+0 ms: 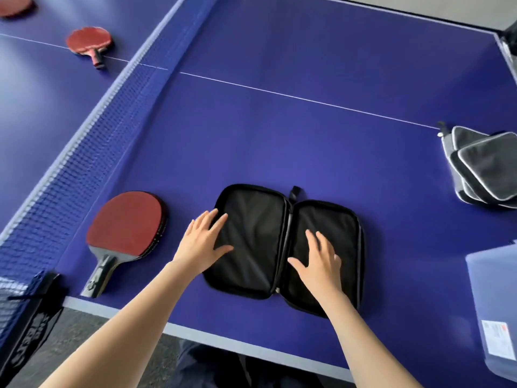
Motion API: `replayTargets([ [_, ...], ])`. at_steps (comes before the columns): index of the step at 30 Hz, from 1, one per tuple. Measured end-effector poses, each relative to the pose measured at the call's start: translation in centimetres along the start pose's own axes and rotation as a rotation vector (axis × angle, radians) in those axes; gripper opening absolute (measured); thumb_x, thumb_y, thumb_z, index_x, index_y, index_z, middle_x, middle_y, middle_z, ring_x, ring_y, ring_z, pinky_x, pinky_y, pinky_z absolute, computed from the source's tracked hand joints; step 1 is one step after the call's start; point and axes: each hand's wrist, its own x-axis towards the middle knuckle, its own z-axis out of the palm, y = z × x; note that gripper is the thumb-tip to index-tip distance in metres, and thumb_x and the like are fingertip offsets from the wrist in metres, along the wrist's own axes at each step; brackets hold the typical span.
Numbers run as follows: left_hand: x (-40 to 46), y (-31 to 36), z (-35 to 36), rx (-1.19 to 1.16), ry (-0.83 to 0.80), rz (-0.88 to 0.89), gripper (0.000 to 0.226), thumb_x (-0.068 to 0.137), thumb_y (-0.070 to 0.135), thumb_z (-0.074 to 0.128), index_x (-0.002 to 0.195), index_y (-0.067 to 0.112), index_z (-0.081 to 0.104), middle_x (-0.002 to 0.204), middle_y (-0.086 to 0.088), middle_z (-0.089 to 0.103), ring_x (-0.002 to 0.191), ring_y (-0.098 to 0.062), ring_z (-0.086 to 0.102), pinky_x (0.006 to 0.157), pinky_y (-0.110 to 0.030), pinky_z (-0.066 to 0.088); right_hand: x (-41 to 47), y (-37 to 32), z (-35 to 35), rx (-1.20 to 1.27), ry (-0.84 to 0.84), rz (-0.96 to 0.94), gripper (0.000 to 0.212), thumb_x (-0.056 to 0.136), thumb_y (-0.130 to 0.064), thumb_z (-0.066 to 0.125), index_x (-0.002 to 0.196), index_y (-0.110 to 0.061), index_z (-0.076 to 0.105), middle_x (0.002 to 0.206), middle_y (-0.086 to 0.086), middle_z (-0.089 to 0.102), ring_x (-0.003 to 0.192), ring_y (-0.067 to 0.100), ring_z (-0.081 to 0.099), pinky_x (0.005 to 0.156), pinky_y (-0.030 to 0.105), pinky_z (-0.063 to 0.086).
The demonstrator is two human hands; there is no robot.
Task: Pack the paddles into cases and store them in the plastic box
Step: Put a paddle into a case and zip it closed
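A black paddle case (260,219) lies unzipped and spread flat near the table's front edge, its black lining facing up and nothing inside. My left hand (202,240) rests with straight fingers on the case's left half. My right hand (317,257) lies flat on the right half. A red paddle (127,226) with a black handle lies just left of the case, close to the net. Beyond the net sit a second red paddle (89,42) and part of a third (15,5). A translucent plastic box (492,301) stands at the right edge.
The blue net (92,127) crosses the blue table (279,130) diagonally on the left, with its clamp (30,309) at the front corner. A stack of grey and black zipped cases (486,166) lies at the right. The floor shows below the front edge.
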Motion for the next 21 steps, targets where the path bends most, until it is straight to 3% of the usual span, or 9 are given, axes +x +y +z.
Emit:
replayTargets([
  [3,-1.4,-4.6,-2.1,-0.122,0.217,-0.101,0.07,0.086,0.033,0.07,0.144,0.008,0.042,0.15,-0.017,0.037,0.139,-0.037,0.032,0.111,-0.047,0.032,0.6,-5.2,0.2,0.211,0.115,-0.002,0.071,0.088,-0.044,0.06,0.146,-0.016,0.031,0.146,0.007,0.036,0.134,0.025,0.034,0.104,0.041,0.033],
  [6,-2.6,-9.9,-4.0,-0.161,0.284,-0.266,0.068,0.085,0.031,0.071,0.143,0.01,0.043,0.147,-0.013,0.04,0.135,-0.035,0.034,0.104,-0.05,0.037,0.7,-11.5,1.4,0.389,0.119,-0.014,0.066,0.088,-0.039,0.064,0.142,-0.013,0.037,0.138,0.006,0.043,0.129,0.024,0.039,0.107,0.039,0.034],
  [11,-4.3,-17.8,-5.3,-0.347,0.256,-0.545,0.075,0.086,0.038,0.067,0.147,0.013,0.033,0.148,-0.01,0.035,0.134,-0.033,0.031,0.106,-0.049,0.033,0.2,-21.7,4.6,0.656,-0.021,0.037,0.061,0.086,-0.033,0.067,0.138,-0.012,0.041,0.129,0.005,0.047,0.119,0.02,0.046,0.101,0.032,0.039],
  [16,-4.7,-22.3,-4.9,-0.603,0.081,-0.717,0.084,0.084,0.039,0.07,0.15,0.011,0.027,0.147,-0.015,0.033,0.138,-0.031,0.031,0.114,-0.043,0.028,-0.3,-28.5,7.9,0.808,-0.172,0.162,0.064,0.086,-0.035,0.068,0.139,-0.014,0.04,0.13,0.004,0.048,0.101,0.012,0.051,0.089,0.024,0.043],
  [21,-3.8,-24.0,-4.4,-0.76,0.01,-0.763,0.079,0.079,0.035,0.077,0.144,0.008,0.039,0.139,-0.016,0.038,0.13,-0.031,0.04,0.111,-0.043,0.033,-0.3,-31.7,10.1,0.824,-0.209,0.279,0.069,0.085,-0.036,0.069,0.141,-0.01,0.038,0.133,0.008,0.048,0.114,0.019,0.051,0.097,0.028,0.041],
])
